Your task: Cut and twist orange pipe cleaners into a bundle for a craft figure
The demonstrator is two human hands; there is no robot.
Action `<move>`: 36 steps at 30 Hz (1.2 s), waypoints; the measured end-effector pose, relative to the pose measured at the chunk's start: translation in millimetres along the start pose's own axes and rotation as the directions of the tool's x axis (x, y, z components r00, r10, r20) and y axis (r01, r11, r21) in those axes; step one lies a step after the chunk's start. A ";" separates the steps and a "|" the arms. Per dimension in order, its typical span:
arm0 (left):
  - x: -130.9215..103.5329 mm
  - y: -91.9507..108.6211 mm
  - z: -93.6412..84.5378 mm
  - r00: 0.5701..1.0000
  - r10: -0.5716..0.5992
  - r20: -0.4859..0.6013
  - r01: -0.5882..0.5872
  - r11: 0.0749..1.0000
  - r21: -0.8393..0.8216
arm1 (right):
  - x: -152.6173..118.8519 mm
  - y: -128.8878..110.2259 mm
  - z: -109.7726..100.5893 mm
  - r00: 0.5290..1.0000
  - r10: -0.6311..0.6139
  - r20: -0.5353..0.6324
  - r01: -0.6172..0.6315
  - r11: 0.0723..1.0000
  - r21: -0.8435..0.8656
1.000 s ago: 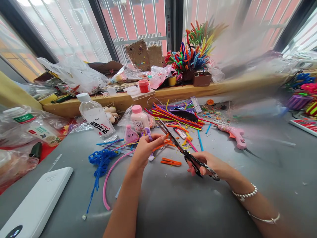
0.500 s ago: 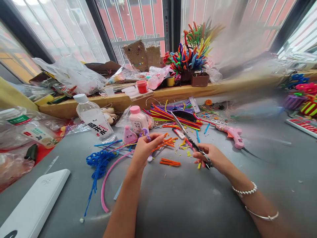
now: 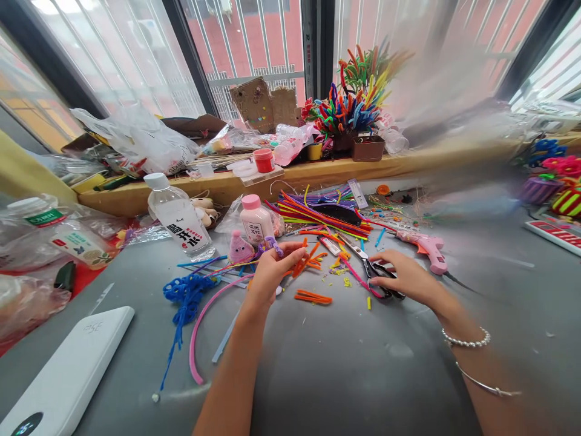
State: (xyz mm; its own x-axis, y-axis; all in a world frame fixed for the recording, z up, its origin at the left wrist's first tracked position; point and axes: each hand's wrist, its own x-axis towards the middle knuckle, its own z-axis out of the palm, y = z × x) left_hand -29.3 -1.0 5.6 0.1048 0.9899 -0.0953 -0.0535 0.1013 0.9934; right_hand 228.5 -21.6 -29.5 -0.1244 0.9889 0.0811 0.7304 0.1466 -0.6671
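Observation:
My left hand [image 3: 275, 266] is closed, pinching a short orange pipe cleaner [image 3: 299, 266] between thumb and fingers. A purple curled pipe cleaner piece [image 3: 273, 245] shows by its knuckles. My right hand [image 3: 399, 275] has thumb and fingers apart over the black handles of the scissors [image 3: 381, 284], which lie on the table with blades pointing away and left. Cut orange pipe cleaner pieces [image 3: 313, 297] lie in a small bundle between my hands. More orange pieces lie just past my left fingertips, partly hidden. A pink pipe cleaner [image 3: 354, 272] runs beside the scissors.
Behind are a bundle of coloured pipe cleaners [image 3: 322, 215], a pink glue gun [image 3: 429, 248], a pink bottle [image 3: 256, 221] and a water bottle [image 3: 181, 218]. Blue looped yarn-like strands [image 3: 186, 297] and a white power bank [image 3: 72, 369] lie left. A cluttered ledge [image 3: 218, 188] runs behind.
My right hand has lowered the scissors to the table and its fingers have spread from them. My left hand still holds orange pipe cleaner, now tilted more upright.

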 end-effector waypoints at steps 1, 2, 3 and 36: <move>-0.1 -0.3 0.9 1.000 0.001 0.010 -0.001 1.000 0.000 | 1.1 -6.3 -0.7 0.997 -0.063 -0.039 0.065 0.997 0.042; -0.2 -0.7 1.9 1.000 0.003 0.022 -0.003 1.000 0.001 | 2.8 -15.1 -0.3 0.994 -0.097 -0.052 0.103 0.989 0.110; -0.2 -1.2 3.1 0.999 0.005 0.036 -0.005 1.000 0.000 | 5.2 -25.7 1.6 0.994 -0.094 -0.050 0.102 0.972 0.211; 6.1 -4.4 2.1 0.988 0.078 0.134 -0.143 0.790 0.596 | 30.6 -58.2 50.0 0.965 -0.180 0.193 0.004 0.741 0.672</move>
State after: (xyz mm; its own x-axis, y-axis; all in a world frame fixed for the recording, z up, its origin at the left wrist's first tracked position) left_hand -26.3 4.4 0.8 0.2324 0.9726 -0.0082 0.5348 -0.1207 0.8363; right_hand 148.6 -1.1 -25.3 -0.3812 0.9228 0.0560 0.0894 0.0971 -0.9912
